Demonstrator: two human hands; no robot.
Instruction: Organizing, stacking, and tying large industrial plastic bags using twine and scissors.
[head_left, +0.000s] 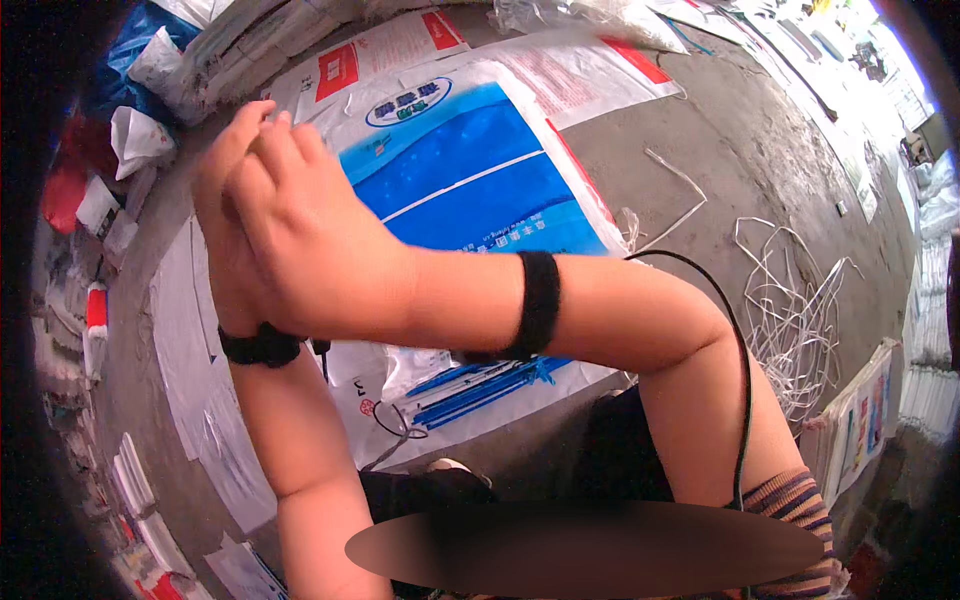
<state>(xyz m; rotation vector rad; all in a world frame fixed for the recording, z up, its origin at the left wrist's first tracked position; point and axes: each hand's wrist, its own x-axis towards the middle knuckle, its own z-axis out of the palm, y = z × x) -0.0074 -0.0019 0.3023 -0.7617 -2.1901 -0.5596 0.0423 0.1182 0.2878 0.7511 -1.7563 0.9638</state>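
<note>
My right hand (320,225) reaches across from the right at the upper left and lies over my left hand (216,235). The right hand's fingers are curled in, and what they close on, if anything, is hidden. Only the outer side of the left hand and a bent finger show past it; the rest is covered. A black strap (540,300) circles my right forearm, and another black strap (260,346) is around my left wrist. Below the hands, a blue and white printed plastic sack (470,210) lies flat on the ground.
White and red printed sacks (400,60) lie beyond the blue one. Tangled white strapping (790,310) is heaped on the concrete floor (720,130) at right. Stacked flat sacks (855,420) stand at lower right. A black cable (738,350) runs along my right arm.
</note>
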